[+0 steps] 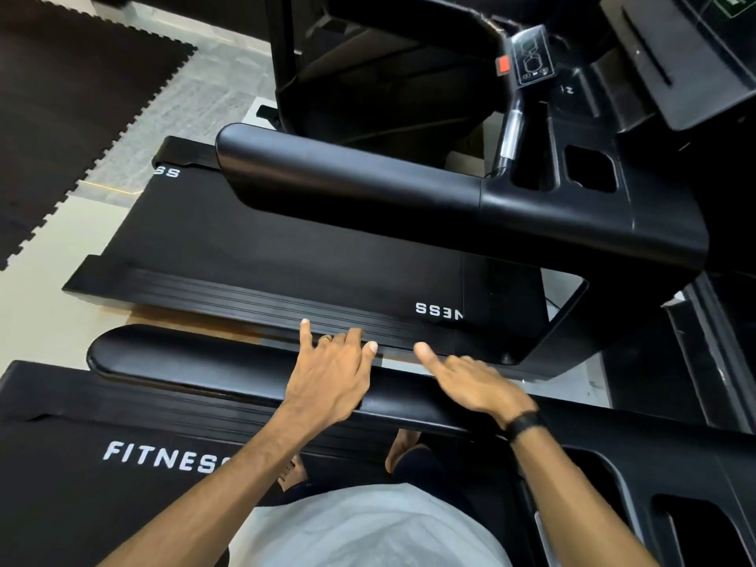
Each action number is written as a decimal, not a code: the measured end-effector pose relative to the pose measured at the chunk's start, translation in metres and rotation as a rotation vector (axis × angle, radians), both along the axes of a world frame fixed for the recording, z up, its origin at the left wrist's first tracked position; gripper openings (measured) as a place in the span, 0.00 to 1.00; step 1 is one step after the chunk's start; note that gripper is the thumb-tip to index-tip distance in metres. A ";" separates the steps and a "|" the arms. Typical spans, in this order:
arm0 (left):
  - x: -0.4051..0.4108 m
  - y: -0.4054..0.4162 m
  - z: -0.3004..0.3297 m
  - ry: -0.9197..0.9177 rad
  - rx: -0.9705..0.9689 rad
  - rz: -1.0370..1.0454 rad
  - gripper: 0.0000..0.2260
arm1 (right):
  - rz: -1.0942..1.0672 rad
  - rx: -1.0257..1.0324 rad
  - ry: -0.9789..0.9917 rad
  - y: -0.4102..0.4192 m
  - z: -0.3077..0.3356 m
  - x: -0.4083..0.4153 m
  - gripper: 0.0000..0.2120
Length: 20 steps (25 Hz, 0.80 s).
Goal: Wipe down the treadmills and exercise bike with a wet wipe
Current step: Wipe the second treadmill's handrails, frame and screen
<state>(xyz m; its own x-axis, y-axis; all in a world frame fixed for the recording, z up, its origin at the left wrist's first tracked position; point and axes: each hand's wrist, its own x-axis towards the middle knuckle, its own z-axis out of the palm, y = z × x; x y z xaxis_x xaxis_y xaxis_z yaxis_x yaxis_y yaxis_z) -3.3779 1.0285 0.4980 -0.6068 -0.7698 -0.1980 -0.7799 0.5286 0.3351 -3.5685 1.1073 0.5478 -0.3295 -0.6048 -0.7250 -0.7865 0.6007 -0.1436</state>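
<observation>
Gym floor [41, 296]: both hands on near treadmill's handrail [196, 362].

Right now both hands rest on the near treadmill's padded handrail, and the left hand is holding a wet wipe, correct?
Not quite. The head view shows both hands on the padded handrail, but the left hand holds no wipe; its fingers are spread and bare. The right hand is empty as well.

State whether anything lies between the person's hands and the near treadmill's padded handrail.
Nothing visible does: the left hand and right hand both rest directly on the handrail. No wet wipe shows in either hand.
</observation>
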 end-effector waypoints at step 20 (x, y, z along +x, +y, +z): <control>-0.016 -0.003 0.001 0.219 0.213 0.070 0.22 | 0.284 -0.333 0.045 0.100 0.012 0.017 0.50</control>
